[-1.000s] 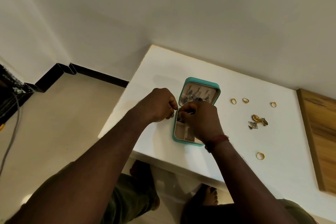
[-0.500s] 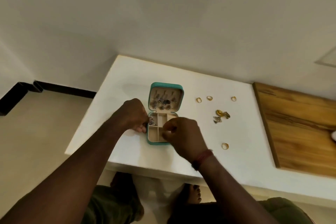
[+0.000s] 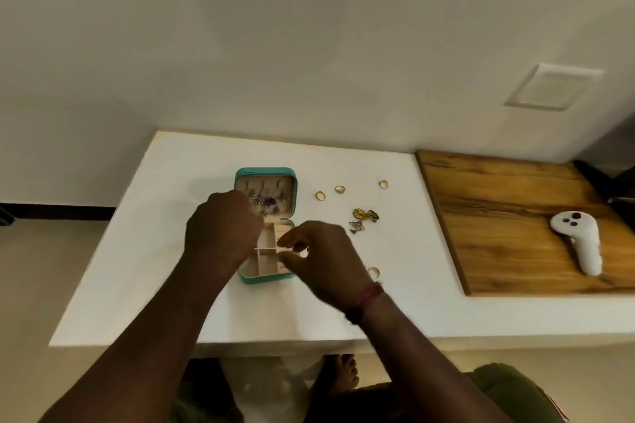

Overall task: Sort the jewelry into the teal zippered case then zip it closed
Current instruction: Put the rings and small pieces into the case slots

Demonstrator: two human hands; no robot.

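Teal zippered case (image 3: 265,170) lies open on the white table (image 3: 154,268), its lid flat at 12 o'clock from the divided base, with the beige lining facing up. A cluster of dark and silver pieces (image 3: 268,201) sits on the lid's lining. The left hand (image 3: 221,230) comes in from 7 o'clock and covers the case's left side around the hinge. Its fingers are bent under and the tips are hidden, so I cannot tell whether they grasp anything. The right hand (image 3: 323,257) reaches in from 4 o'clock to the right edge of the base. Forefinger and thumb curve toward each other with a small gap, level with the white divider. The hand is blurred, and I cannot tell whether something tiny sits between them. A red thread (image 3: 366,299) circles that wrist. Loose jewelry lies on the table outside the case. At 2 o'clock from the case a row of gold rings (image 3: 340,189) runs rightward, well spaced. At 3 o'clock lies a small heap of gold ornaments (image 3: 365,215) with a silver star-shaped piece (image 3: 356,226) touching its lower left. A fourth ring (image 3: 374,272) lies at 4 o'clock, just beside the right hand's back. Farther toward 3 o'clock a wooden board (image 3: 498,203) adjoins the white surface, and a white handheld controller (image 3: 580,244) rests on it.
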